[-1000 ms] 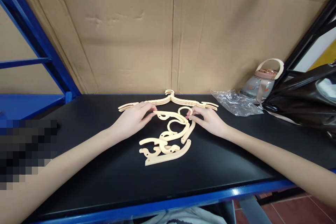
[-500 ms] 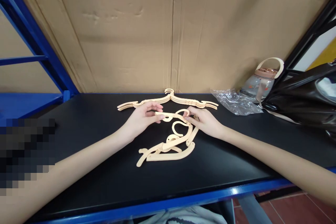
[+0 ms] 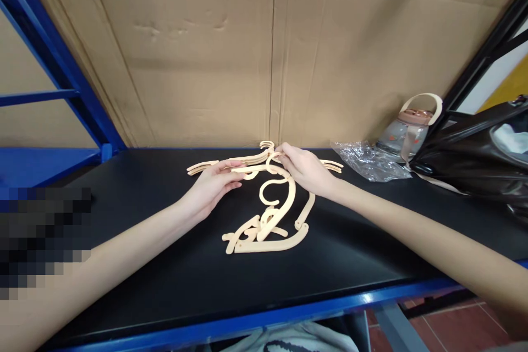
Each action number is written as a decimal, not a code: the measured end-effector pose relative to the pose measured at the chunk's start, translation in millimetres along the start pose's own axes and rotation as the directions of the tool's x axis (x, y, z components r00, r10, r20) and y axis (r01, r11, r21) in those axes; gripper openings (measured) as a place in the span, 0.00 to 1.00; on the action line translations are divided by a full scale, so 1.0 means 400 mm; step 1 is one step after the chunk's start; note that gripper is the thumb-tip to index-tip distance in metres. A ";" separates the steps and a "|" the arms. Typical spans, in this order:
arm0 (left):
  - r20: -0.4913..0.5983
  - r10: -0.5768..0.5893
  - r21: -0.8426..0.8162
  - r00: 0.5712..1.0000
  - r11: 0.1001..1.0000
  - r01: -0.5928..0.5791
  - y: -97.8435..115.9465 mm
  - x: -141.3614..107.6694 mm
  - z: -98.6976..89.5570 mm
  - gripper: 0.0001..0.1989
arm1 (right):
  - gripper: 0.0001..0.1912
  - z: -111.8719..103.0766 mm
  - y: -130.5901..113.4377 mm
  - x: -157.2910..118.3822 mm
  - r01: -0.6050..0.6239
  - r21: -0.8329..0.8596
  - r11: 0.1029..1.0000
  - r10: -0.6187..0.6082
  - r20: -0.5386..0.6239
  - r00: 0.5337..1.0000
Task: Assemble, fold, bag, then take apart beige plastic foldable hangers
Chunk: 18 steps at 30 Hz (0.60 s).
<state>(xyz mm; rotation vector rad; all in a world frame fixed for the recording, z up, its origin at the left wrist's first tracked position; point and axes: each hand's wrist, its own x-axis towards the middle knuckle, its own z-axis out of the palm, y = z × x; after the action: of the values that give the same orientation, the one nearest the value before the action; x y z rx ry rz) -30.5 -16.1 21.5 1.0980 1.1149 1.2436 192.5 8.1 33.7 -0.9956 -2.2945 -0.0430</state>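
Both hands have lifted the folded cream hanger [image 3: 275, 190] up off the loose pile at frame centre. The left hand [image 3: 212, 184] pinches its arm end; the right hand [image 3: 303, 170] grips the hook, now nearer the finished stack [image 3: 330, 165] behind.

Head-worn view, forward-down, close
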 end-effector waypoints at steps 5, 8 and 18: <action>0.016 0.011 -0.011 1.000 1.000 -0.011 -0.002 0.005 -0.008 0.12 | 0.06 0.016 0.003 -0.012 -0.091 0.160 0.983 0.093 -0.008 0.996; 0.016 0.028 -0.011 0.999 1.000 -0.027 -0.001 0.001 -0.008 0.13 | 0.04 0.020 0.011 -0.021 -0.194 0.290 0.937 0.205 -0.010 0.979; 0.108 0.251 0.126 0.962 0.957 -0.263 -0.008 0.010 -0.031 0.16 | 0.15 -0.011 0.066 -0.026 -0.007 0.412 0.911 -0.074 0.182 0.980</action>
<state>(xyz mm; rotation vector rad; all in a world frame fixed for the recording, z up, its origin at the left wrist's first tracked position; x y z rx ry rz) -42.1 -12.0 16.5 1.4278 1.0245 1.3166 218.1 19.2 25.9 -0.7646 -2.3555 0.5263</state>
